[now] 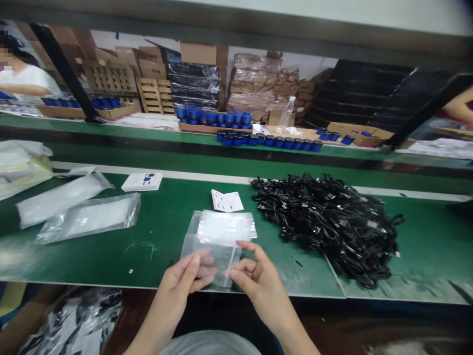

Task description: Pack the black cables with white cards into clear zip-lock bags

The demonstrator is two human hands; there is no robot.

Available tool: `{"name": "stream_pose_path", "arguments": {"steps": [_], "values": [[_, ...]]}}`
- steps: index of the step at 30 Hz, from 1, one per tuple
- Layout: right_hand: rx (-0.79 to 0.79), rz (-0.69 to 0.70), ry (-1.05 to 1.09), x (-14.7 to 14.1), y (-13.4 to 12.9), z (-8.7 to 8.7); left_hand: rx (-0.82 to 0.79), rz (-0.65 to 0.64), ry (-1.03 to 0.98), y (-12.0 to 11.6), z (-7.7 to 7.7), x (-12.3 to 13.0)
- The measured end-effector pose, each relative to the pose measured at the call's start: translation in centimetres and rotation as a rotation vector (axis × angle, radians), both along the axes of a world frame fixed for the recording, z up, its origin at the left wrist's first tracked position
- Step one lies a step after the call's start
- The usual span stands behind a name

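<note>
A clear plastic bag [218, 256] hangs between my two hands over the table's front edge. My left hand [188, 276] pinches its left side, thumb in front and fingers showing through the film. The right edge, with a white strip, is pinched by my right hand [254, 276] between thumb and fingers. Just behind lies a stack of clear bags [227, 226] on the green table [166, 222]. Beyond the stack is a folded white leaflet [227, 201]. A large heap of black cables [328, 222] lies to the right.
Leaflets [142, 182] are stacked at the left, near long plastic packs [88, 217]. Blue items [214, 117] fill a carton on the back shelf, beside a bottle [286, 114]. An open box of packed bags [77, 320] stands below left. A person [27, 76] is at far left.
</note>
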State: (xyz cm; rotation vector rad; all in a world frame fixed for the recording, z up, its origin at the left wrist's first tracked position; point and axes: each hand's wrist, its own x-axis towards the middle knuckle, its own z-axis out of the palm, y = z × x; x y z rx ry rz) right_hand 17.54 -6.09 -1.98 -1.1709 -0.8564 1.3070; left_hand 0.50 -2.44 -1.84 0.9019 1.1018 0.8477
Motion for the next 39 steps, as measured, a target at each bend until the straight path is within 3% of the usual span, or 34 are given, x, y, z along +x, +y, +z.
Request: {"name": "stream_pose_path", "arguments": {"steps": [2, 3, 6, 8, 10, 12, 16, 22, 29, 33, 37, 39], "values": [[0.016, -0.032, 0.009, -0.3, 0.2, 0.0, 0.063, 0.043, 0.065, 0.2, -0.5, -0.4], [0.021, -0.039, 0.007, -0.5, 0.3, -0.1, 0.171, 0.119, 0.157, 0.2, -0.7, -0.6], [0.020, -0.035, -0.016, -0.8, 0.8, -0.3, 0.702, 0.386, 0.598, 0.0, -0.6, -1.4], [0.030, -0.043, -0.038, -1.2, 0.9, -0.6, 0.897, 0.278, 0.767, -0.5, -0.1, -1.5], [0.052, -0.044, -0.111, -1.8, 1.0, -0.9, 0.852, 0.021, 0.757, -1.0, 0.5, -1.1], [0.070, -0.040, -0.192, -2.3, 0.9, -1.0, 0.718, -0.118, 0.698, -1.4, 0.8, -0.4], [0.079, 0.003, -0.301, -2.6, 0.7, -0.9, 0.469, -0.109, 0.555, -1.4, 0.5, 0.6], [0.133, 0.095, -0.470, -2.5, 0.4, -1.2, 0.338, -0.101, 0.548, -1.2, 0.2, 0.1], [0.557, 0.058, -0.913, -2.7, -0.3, -1.6, 0.241, -0.209, 0.388, -0.3, 0.3, -0.1], [0.537, -0.055, -1.178, -2.8, -0.4, -1.8, 0.258, -0.209, 0.339, -0.3, -0.9, -0.2], [0.617, 0.032, -1.248, -3.1, 0.2, -1.6, 0.362, -0.189, 0.402, -0.3, -1.5, 0.0], [0.662, 0.060, -1.204, -3.2, 0.6, -1.2, 0.522, -0.198, 0.544, -0.1, -1.4, 0.2]]}}
